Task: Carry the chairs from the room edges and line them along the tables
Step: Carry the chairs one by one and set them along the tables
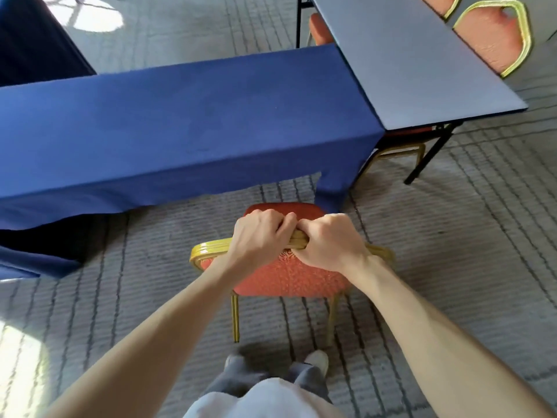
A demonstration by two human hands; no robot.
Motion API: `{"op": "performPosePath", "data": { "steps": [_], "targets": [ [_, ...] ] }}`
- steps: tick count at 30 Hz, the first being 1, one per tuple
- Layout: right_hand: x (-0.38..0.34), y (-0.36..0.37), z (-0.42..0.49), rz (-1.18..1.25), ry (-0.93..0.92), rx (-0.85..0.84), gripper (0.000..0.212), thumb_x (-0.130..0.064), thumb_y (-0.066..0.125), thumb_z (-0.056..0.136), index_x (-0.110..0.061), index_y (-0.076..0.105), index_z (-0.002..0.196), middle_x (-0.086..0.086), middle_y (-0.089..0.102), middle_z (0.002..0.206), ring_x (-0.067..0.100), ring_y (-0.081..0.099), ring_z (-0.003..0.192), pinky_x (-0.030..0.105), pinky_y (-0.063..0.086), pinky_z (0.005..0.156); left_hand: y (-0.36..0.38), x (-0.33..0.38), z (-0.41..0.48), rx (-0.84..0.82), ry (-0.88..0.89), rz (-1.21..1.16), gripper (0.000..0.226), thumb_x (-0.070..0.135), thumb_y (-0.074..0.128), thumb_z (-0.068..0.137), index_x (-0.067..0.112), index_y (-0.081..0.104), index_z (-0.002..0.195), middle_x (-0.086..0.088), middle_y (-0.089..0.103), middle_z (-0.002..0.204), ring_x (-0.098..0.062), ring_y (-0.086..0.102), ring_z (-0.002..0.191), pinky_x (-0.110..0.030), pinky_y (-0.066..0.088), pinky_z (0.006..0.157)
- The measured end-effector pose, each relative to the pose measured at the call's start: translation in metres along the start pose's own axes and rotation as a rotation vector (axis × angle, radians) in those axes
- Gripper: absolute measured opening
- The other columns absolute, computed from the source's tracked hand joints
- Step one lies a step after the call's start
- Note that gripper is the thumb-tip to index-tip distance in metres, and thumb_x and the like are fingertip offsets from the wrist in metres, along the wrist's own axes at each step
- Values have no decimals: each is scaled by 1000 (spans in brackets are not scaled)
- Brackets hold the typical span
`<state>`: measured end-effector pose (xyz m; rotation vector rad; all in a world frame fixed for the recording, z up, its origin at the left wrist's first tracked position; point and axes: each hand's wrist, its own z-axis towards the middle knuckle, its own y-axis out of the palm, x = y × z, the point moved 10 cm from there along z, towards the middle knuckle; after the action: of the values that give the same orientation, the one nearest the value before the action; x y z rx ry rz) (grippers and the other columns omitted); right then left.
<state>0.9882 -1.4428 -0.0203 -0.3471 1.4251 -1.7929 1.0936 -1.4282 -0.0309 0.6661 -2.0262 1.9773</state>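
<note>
Chairs partly placed, judging by the count: 4 already at a table, 1 more in hand, so underway rather than finished.

Biggest in view, the blue-draped table: stretched across the frame, with no chair showing along its near side apart from the 1 being brought. Butted at its right end against the bare grey table, making a corner.

Along that grey table, 4 orange seats on gold frames: a full chair back at the far edge, top right; a second back just beside it, cut off by the frame; a seat peeking out at the far left side; a tucked chair under the near end.

Next down, the carried chair: near the blue table's right end, seat front close to the hanging cloth, back towards the person. On the carpet or just off it, impossible to say.

Smallest, the grip: left hand and right hand side by side, touching, fingers curled over the gold top rail, clenched on it.

Left to do, probably: push this 1 in, then fill the remaining length of the blue table's near side.
</note>
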Motion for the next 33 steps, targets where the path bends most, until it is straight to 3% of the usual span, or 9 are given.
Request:
{"op": "performPosePath", "data": {
  "steps": [4, 7, 11, 16, 19, 22, 28, 31, 33],
  "targets": [
    [12, -3, 26, 48, -45, -7, 26, -34, 68, 78, -20, 56, 59, -1, 56, 47, 26, 55, 40, 27, 36, 43, -7, -2, 15, 12, 19, 18, 50, 44, 36, 101, 11, 52, 65, -1, 54, 56, -15, 48, 56, -35, 34, 56],
    [23, 0, 43, 57, -9, -14, 24, -37, 64, 77, -19, 59, 62, 1, 59, 49, 30, 58, 45, 31, 44, 44, -17, -1, 31, 96, 8, 63, 55, 43, 35, 102, 10, 50, 61, -2, 49, 52, -17, 43, 51, -36, 25, 52],
    [38, -2, 65, 44, 3, -2, 25, -40, 61, 76, -18, 60, 64, 1, 59, 49, 30, 58, 46, 28, 39, 47, -25, 2, 56, 198, 16, 90, 58, 41, 36, 100, 10, 43, 52, -2, 43, 45, -21, 40, 46, -33, 25, 51],
    [41, 1, 83, 38, 18, -41, 25, -41, 66, 79, -20, 60, 65, -1, 60, 51, 28, 59, 48, 31, 45, 47, -33, -2, 69, 296, 82, 103, 57, 39, 35, 97, 14, 40, 46, 4, 32, 39, -17, 31, 37, -28, 19, 47],
    [38, 0, 85, 26, 19, -29, 23, -39, 67, 77, -20, 61, 64, 0, 60, 50, 29, 60, 49, 29, 41, 48, -36, -3, 69, 321, 125, 103, 57, 38, 36, 97, 16, 37, 45, 5, 27, 38, -18, 31, 35, -27, 15, 46],
    [36, 5, 85, 29, 38, -78, 25, -42, 61, 78, -20, 63, 66, 1, 63, 54, 32, 61, 53, 34, 47, 49, -34, -4, 67, 306, 151, 85, 57, 39, 37, 98, 16, 38, 46, 6, 25, 39, -18, 32, 36, -27, 14, 45],
    [28, 3, 88, -11, 37, -88, 24, -38, 64, 78, -20, 61, 61, -1, 61, 50, 29, 57, 47, 25, 33, 50, -34, -5, 68, 277, 199, 68, 55, 38, 36, 98, 15, 41, 48, 4, 37, 41, -17, 31, 37, -28, 17, 45],
    [25, -1, 86, -49, 13, -51, 31, -41, 57, 83, -20, 62, 61, -1, 60, 50, 27, 57, 46, 23, 29, 51, -36, -4, 66, 280, 226, 47, 53, 36, 37, 97, 17, 37, 47, 6, 34, 41, -15, 27, 34, -26, 18, 44],
    [22, 0, 83, -73, -14, -51, 34, -42, 53, 85, -20, 63, 61, -1, 61, 50, 26, 58, 46, 22, 28, 51, -35, -3, 60, 290, 225, 31, 52, 35, 38, 96, 17, 40, 47, 6, 38, 42, -19, 34, 35, -27, 26, 41]
  ]
}}
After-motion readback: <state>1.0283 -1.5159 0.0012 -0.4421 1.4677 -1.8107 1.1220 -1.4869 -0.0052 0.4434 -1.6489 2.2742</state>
